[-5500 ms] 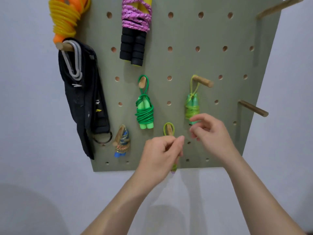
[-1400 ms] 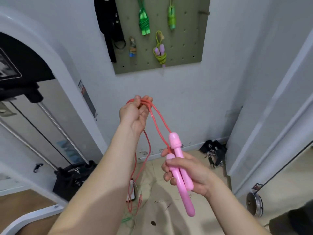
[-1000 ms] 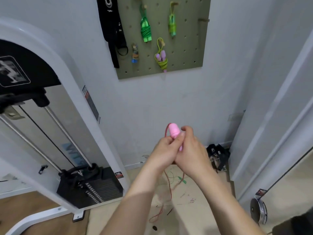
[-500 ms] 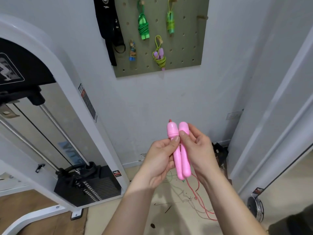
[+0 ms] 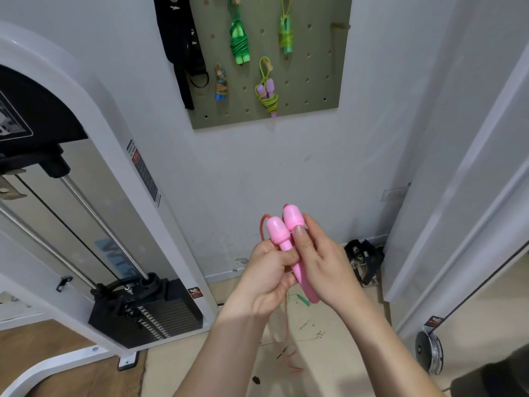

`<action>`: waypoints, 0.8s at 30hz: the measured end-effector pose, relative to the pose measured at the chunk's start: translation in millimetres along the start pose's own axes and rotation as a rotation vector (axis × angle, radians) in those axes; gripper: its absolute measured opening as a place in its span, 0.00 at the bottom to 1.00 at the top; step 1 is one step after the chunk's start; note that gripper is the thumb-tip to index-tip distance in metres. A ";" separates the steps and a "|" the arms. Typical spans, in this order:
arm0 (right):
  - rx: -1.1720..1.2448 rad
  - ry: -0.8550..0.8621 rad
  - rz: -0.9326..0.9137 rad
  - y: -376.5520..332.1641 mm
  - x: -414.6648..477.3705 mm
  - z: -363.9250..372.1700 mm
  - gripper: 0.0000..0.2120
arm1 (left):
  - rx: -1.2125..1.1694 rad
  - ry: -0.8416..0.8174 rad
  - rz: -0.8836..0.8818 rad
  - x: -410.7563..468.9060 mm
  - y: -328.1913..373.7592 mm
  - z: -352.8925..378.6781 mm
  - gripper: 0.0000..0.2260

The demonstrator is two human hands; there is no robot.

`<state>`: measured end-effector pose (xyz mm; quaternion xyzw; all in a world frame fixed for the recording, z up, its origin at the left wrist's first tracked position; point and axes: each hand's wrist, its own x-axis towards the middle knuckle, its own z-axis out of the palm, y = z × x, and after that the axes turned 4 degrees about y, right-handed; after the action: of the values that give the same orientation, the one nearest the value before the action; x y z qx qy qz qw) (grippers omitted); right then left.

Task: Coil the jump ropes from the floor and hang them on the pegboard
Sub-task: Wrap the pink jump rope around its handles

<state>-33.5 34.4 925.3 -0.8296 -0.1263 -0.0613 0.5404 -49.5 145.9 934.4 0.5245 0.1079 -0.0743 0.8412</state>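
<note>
The grip was clamped on the two pink handles: the left hand curled round their necks, the right hand pinching alongside. They looked like light, hard, smooth plastic. Well below the pegboard, the thin red cord dangled limp to the floor, likely to tangle.

two pink handles of one jump rope stand side by side, bulbous ends up, pinched between left grip and right grip. its red cord trails to the floor. on the olive pegboard hang a coiled green rope, a lime rope and a purple-handled rope.
</note>
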 end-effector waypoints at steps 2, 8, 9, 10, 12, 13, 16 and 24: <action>0.163 -0.141 0.177 1.6 -3.2 2.3 0.25 | 0.040 0.039 0.026 -0.7 0.1 1.4 0.12; 0.528 -0.321 0.254 -1.5 -10.2 -4.7 0.17 | 0.233 0.030 0.065 -2.0 1.9 -2.4 0.06; 0.536 -0.345 0.251 -0.9 -9.4 -7.1 0.15 | 0.266 0.057 0.060 -1.9 3.6 -4.3 0.08; 0.530 -0.366 0.253 -1.2 -8.8 -10.5 0.14 | 0.329 0.088 0.051 -2.9 6.3 -5.6 0.10; 0.528 -0.406 0.259 1.7 -8.6 -16.9 0.12 | 0.465 0.127 0.054 -4.4 13.4 -8.0 0.14; 0.544 -0.434 0.254 2.7 -9.1 -19.2 0.12 | 0.495 0.135 0.088 -3.7 16.6 -8.5 0.16; 0.667 -0.527 0.276 2.0 -14.5 -19.2 0.11 | 0.338 0.219 0.136 -0.9 21.6 -9.9 0.19; 1.209 -0.789 0.455 2.4 -36.5 -2.4 0.19 | -0.283 0.020 0.033 1.1 26.5 5.9 0.12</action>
<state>-67.8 26.1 915.5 -0.3547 -0.1477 0.4333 0.8152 -41.5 152.2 959.6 0.4031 0.1169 -0.0392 0.9068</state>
